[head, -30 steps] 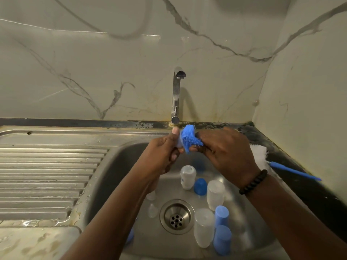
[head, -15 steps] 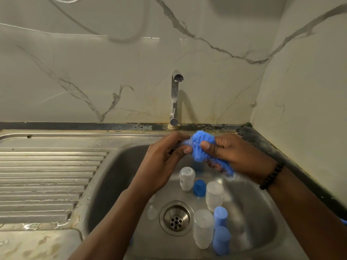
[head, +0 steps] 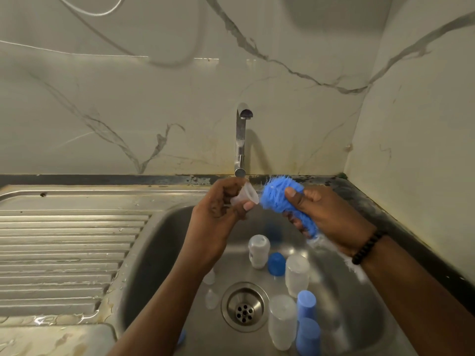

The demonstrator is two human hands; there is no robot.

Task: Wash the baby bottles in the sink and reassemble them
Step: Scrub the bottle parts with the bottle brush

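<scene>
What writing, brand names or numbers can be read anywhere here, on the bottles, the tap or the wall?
None can be read.
Bottle body standing in the sink: a faint dark mark low on its side, too blurred to read.
Other bottle bodies, blue caps, tap, blue scrubber in the right hand, clear teat in the left hand: no visible text.

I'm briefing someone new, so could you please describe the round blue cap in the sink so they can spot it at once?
Start at the steel sink and find its drain. Beyond the drain, the blue dome-shaped cap sits on the basin floor between two translucent bottles. Unlike the taller blue cylindrical caps nearer the viewer, it is short and rounded.
</scene>
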